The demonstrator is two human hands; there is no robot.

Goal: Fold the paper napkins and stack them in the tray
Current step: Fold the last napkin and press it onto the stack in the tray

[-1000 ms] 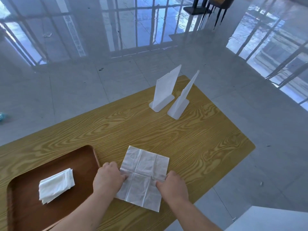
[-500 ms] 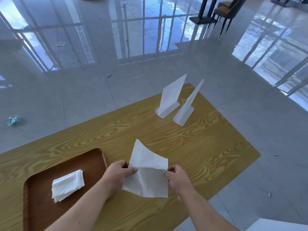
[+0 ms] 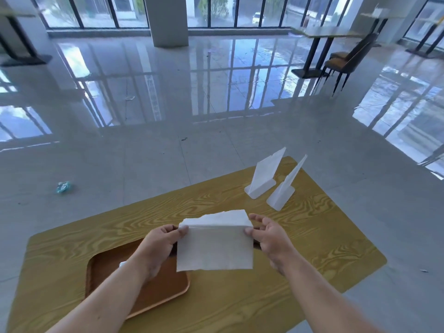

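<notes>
- The wooden table (image 3: 312, 248) stands alone on a glossy tiled floor (image 3: 168, 140), with open floor past its far and right edges; two white stands (image 3: 270, 179) sit near the far right corner.
- The brown tray (image 3: 165, 289) lies at the table's left; a bit of white napkin (image 3: 122, 264) shows in it, mostly hidden by the left forearm.
- The paper napkin (image 3: 215, 246) hangs folded in the air above the table, just right of the tray.
- The left hand (image 3: 159, 243) pinches its upper left corner; the right hand (image 3: 270, 236) pinches the upper right corner, other fingers spread.
</notes>
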